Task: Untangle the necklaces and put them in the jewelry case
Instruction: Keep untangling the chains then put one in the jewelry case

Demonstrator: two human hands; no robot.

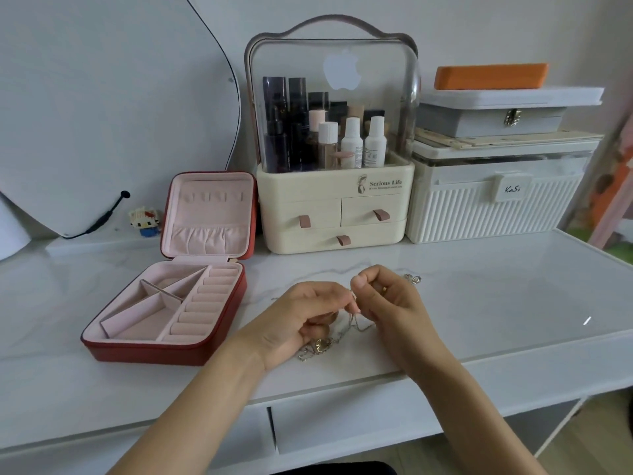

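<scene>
Both hands together over the tangled necklaces [337, 332], low centre on the white surface [496, 303]. Left hand [301, 320] curled, fingertips pinching fine chain; right hand [383, 299] likewise pinched on a strand, thumb and forefinger closed at its 9 o'clock edge, nearly touching the left. Knot hanging between the two, a round gold pendant [322, 345] and loose links trailing on the surface toward 6 o'clock. One more bit of silver jewellery [412, 278] lying at 2 o'clock of the right hand, whether joined to the tangle impossible to tell.

Jewelry case [164, 317] open at 9 o'clock, its compartments holding nothing, so no necklace stowed yet.

Risks, as judged: pulling the strands apart too hard likely to tighten the knot or snap a thin link; pendant apt to snag loops; slack chain near the front edge liable to slide off if dragged toward 6 o'clock.
</scene>
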